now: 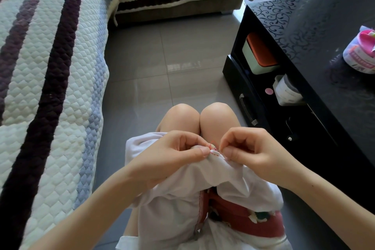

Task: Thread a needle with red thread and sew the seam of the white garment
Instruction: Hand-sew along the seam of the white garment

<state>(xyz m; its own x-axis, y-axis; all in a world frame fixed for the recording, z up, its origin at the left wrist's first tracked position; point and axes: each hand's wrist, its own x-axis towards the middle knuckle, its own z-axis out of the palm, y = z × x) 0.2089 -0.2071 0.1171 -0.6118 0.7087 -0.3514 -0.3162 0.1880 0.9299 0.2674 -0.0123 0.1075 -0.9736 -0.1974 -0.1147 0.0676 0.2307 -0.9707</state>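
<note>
While I watch from far away, I see a bumpy sofa cover with white, blue and purple stripes on the left side of the frame. Low in the middle, the left hand has its fingers curled in, and its thumb squeezes the white garment against them. The garment lies over the lap, below two bare knees, and its long way runs from the hands down to the bottom of the frame. The seam is on its bunched top edge, between both hands. It runs across the frame from left to right, dipping a bit to the right, and has small red stitches. A little loop of red thread stands up from it, toward the knees. Just right of the seam, the right hand has its thumb and first finger pressed together on the cloth edge, with the other fingers curled. I cannot see the needle, so I cannot tell which way it points. On the right side is a shiny black table. A box with an orange lid sits on its shelf, and a tub with a pink top stands on it at the right edge.
</note>
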